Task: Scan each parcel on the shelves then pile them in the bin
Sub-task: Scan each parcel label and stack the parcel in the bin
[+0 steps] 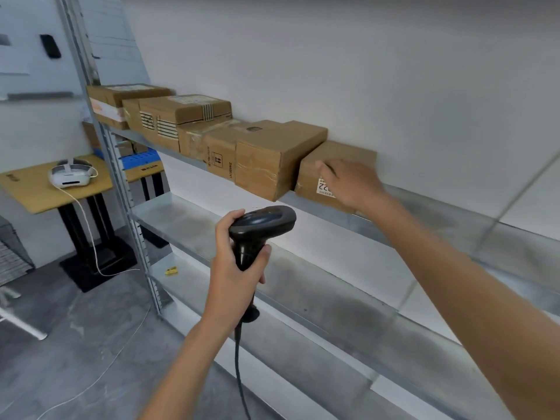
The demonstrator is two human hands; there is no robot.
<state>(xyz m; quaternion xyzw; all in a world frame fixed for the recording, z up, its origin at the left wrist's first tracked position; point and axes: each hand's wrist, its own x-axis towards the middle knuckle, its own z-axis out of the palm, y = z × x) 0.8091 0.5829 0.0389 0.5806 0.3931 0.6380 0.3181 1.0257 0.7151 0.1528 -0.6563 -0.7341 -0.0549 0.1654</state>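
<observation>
- Head view: left hand [235, 268] grips the scanner [257, 228] by its handle, below the parcels.
- Right hand [351, 183] lies on the front of the end parcel [336, 165] on the shelf [424, 204], fingers over its label; whether it grasps is unclear.
- More parcels [272, 156] line up left of that hand.

A white label [325, 187] on the parcel [336, 165] at 3 o'clock reads "22"; other box print is illegible.

Probably a storeroom, metal shelving [194, 228], row of cardboard parcels [272, 156]
</observation>
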